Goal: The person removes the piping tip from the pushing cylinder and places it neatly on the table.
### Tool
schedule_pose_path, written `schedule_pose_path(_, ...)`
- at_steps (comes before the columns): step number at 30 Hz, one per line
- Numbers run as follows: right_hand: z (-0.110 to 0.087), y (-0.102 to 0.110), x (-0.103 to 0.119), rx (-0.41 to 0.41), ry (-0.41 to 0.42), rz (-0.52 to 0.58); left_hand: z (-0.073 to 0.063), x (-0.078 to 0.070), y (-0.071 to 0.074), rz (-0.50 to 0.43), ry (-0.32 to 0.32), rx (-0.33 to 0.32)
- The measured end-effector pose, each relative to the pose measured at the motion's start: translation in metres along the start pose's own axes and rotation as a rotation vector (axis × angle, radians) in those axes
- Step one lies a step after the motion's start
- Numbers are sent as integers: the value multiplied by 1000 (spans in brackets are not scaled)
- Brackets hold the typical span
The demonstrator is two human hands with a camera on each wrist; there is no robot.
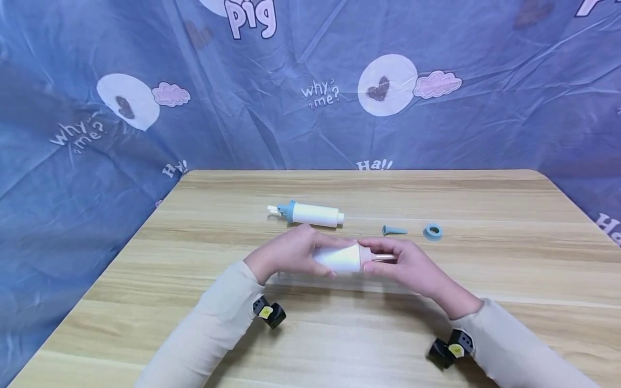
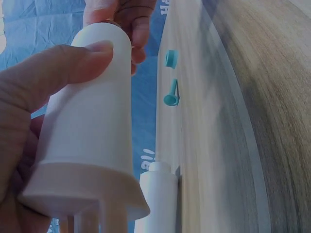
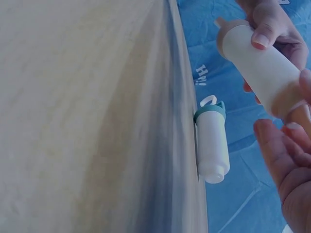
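- Leftmost we have the left hand, curled snugly round the body of a white cylinder, its thumb on the near side; we take this to be the steadying grip.
- Beyond that hand, a blue-collared bottle lies on its side on the wooden table, collar to our left. It touches neither hand — laid at the back, we think, so both forearms have room.
- The white cylinder sits between our two hands, lying crosswise and seemingly raised off the wood, perhaps so that both ends can be reached. A beige flange with prongs shows at its left end, in the left wrist view.
- Behind the right hand's fingers, a small blue funnel-shaped piece lies flat on the wood.
- Our right hand pinches the beige collar at the cylinder's right end, fingers bent and lightly closed; a thin rod passes between them. We cannot tell how firmly they press.
- Farthest right, a blue ring rests near the funnel piece — probably grouped as loose small parts, within reach.
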State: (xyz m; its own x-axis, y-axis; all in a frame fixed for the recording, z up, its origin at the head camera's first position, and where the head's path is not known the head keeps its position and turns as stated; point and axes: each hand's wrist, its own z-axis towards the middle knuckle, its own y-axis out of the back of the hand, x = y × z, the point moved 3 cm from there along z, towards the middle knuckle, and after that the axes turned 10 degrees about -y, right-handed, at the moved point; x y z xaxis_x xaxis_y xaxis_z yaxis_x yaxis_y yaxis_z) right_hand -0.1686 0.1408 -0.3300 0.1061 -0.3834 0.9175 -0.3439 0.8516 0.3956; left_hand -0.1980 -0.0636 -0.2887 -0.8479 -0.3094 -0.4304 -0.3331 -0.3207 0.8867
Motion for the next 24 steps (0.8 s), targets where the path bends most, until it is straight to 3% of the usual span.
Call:
schedule_pose_path(7, -1, 4, -1, 43, -40, 130, 0, -1, 1, 49, -29, -47)
schedule_pose_path(24, -2, 3, -1, 20, -70, 148, 2, -4, 0, 92, -32, -15)
